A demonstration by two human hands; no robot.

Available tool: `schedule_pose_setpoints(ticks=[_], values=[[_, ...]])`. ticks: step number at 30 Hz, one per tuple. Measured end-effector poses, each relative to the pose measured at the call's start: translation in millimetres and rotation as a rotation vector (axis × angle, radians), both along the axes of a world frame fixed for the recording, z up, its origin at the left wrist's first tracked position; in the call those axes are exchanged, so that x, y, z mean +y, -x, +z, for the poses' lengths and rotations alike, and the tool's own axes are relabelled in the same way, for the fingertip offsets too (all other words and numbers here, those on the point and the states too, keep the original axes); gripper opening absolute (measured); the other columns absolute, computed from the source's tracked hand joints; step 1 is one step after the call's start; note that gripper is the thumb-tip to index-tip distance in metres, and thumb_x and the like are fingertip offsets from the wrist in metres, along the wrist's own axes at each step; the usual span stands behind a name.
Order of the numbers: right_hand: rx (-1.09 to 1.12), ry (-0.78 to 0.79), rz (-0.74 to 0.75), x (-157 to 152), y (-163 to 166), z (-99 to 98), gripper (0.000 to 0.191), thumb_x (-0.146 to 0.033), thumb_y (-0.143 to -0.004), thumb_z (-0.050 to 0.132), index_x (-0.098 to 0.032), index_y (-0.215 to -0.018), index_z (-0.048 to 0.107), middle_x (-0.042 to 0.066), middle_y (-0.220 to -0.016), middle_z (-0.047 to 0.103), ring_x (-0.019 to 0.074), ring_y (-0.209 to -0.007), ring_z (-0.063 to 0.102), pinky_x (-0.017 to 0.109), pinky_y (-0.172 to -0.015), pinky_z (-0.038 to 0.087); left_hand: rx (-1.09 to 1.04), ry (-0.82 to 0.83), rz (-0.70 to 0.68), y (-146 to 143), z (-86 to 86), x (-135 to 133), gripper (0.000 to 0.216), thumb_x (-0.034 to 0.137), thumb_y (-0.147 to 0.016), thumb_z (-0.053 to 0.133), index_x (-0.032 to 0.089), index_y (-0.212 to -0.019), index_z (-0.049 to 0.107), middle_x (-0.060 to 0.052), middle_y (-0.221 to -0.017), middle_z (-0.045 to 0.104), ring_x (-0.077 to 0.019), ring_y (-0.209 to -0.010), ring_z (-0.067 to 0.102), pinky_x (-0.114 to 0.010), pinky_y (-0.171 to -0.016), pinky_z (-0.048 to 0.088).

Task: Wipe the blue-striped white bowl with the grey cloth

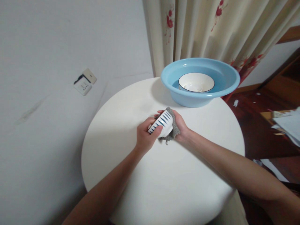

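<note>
My left hand (144, 135) grips a small white bowl with blue stripes (161, 124), held tilted on its side above the round white table (164, 175). My right hand (181, 126) presses a grey cloth (173, 128) against the far side of that bowl, fingers curled round it. Both hands meet near the middle of the table.
A light blue plastic basin (200, 82) stands at the table's far edge with a white dark-rimmed bowl (196, 82) inside it. Behind it hangs a cream curtain with red flowers (211, 28). A wall socket (84, 82) is at the left; papers (287, 123) lie on the wooden floor at the right.
</note>
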State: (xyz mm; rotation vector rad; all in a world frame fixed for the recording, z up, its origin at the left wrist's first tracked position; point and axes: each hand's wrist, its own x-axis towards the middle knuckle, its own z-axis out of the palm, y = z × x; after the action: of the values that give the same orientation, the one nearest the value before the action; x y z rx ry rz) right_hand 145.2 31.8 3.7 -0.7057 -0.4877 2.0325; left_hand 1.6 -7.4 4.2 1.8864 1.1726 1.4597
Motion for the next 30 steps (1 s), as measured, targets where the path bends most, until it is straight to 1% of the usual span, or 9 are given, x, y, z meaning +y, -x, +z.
schedule_pose_setpoints(ticks=[3, 5, 10, 14, 18, 21, 25, 28, 30], values=[[-0.053, 0.003, -0.059, 1, 2, -5.1, 0.029, -0.05, -0.089, 0.051, -0.024, -0.08, 0.061, 0.002, -0.071, 0.073, 0.0237, -0.073, 0.072, 0.038, -0.066, 0.061, 0.088, -0.008, 0.048, 0, 2.2, -1, 0.019, 0.035, -0.086, 0.061, 0.017, -0.078, 0.062, 0.001, -0.066, 0.058, -0.0112, -0.058, 0.048, -0.022, -0.055, 0.041], [-0.117, -0.05, -0.136, 2, 3, -10.2, 0.029, -0.053, -0.086, 0.055, -0.025, -0.081, 0.061, 0.001, -0.072, 0.072, 0.023, -0.075, 0.071, 0.036, -0.068, 0.06, 0.115, 0.035, 0.052, 0, 1.6, -1, 0.021, 0.035, -0.087, 0.059, 0.017, -0.076, 0.061, 0.002, -0.061, 0.054, -0.0111, -0.056, 0.046, -0.022, -0.052, 0.038], [-0.406, -0.348, -0.392, 1, 6, -20.1, 0.03, -0.049, -0.088, 0.054, -0.023, -0.088, 0.069, 0.002, -0.09, 0.074, 0.0212, -0.092, 0.068, 0.032, -0.084, 0.055, 0.091, 0.183, 0.081, -2, 0.3, -1, 0.033, 0.038, -0.084, 0.063, 0.017, -0.06, 0.053, 0.004, -0.053, 0.04, -0.0093, -0.051, 0.036, -0.022, -0.046, 0.029], [-0.612, -0.617, -0.464, -6, 3, -18.3, 0.035, -0.045, -0.096, 0.045, -0.022, -0.096, 0.072, 0.004, -0.099, 0.072, 0.022, -0.098, 0.065, 0.035, -0.094, 0.049, 0.055, 0.226, 0.061, -2, 0.2, -3, 0.037, 0.039, -0.084, 0.064, 0.016, -0.058, 0.051, 0.003, -0.054, 0.037, -0.0086, -0.052, 0.033, -0.023, -0.046, 0.026], [-0.774, -0.944, -0.518, -16, 0, -15.7, 0.032, -0.043, -0.101, 0.046, -0.025, -0.111, 0.07, 0.006, -0.115, 0.069, 0.0232, -0.112, 0.061, 0.039, -0.105, 0.043, 0.066, 0.212, 0.03, -3, -2.6, -3, 0.041, 0.039, -0.085, 0.064, 0.017, -0.057, 0.045, 0.004, -0.055, 0.034, -0.0078, -0.053, 0.03, -0.023, -0.048, 0.024], [-0.83, -1.051, -0.539, -20, 0, -15.8, 0.03, -0.04, -0.102, 0.045, -0.026, -0.115, 0.068, 0.008, -0.12, 0.067, 0.0236, -0.12, 0.058, 0.041, -0.109, 0.041, 0.062, 0.207, 0.025, -2, -4.1, -3, 0.043, 0.039, -0.086, 0.063, 0.017, -0.056, 0.042, 0.005, -0.055, 0.033, -0.0077, -0.053, 0.029, -0.024, -0.049, 0.023], [-0.768, -0.938, -0.489, -15, 1, -15.2, 0.031, -0.044, -0.1, 0.048, -0.026, -0.112, 0.07, 0.006, -0.116, 0.069, 0.0233, -0.114, 0.061, 0.04, -0.107, 0.043, 0.054, 0.188, 0.045, -1, -2.4, -4, 0.043, 0.039, -0.087, 0.064, 0.017, -0.056, 0.044, 0.004, -0.055, 0.034, -0.008, -0.053, 0.031, -0.024, -0.049, 0.024], [-0.589, -0.674, -0.434, -7, 3, -14.1, 0.033, -0.048, -0.094, 0.051, -0.024, -0.1, 0.073, 0.005, -0.106, 0.073, 0.0232, -0.106, 0.064, 0.038, -0.103, 0.047, 0.037, 0.128, 0.046, -1, -1.3, -7, 0.041, 0.04, -0.087, 0.064, 0.017, -0.056, 0.048, 0.004, -0.055, 0.04, -0.0085, -0.053, 0.035, -0.024, -0.049, 0.028], [-0.377, -0.43, -0.307, -3, 5, -13.3, 0.034, -0.051, -0.09, 0.052, -0.023, -0.092, 0.072, 0.005, -0.097, 0.074, 0.024, -0.1, 0.067, 0.038, -0.095, 0.053, -0.002, 0.082, 0.035, 0, -2.6, -7, 0.043, 0.044, -0.087, 0.064, 0.017, -0.056, 0.049, 0.003, -0.056, 0.043, -0.0091, -0.053, 0.038, -0.024, -0.051, 0.032]])
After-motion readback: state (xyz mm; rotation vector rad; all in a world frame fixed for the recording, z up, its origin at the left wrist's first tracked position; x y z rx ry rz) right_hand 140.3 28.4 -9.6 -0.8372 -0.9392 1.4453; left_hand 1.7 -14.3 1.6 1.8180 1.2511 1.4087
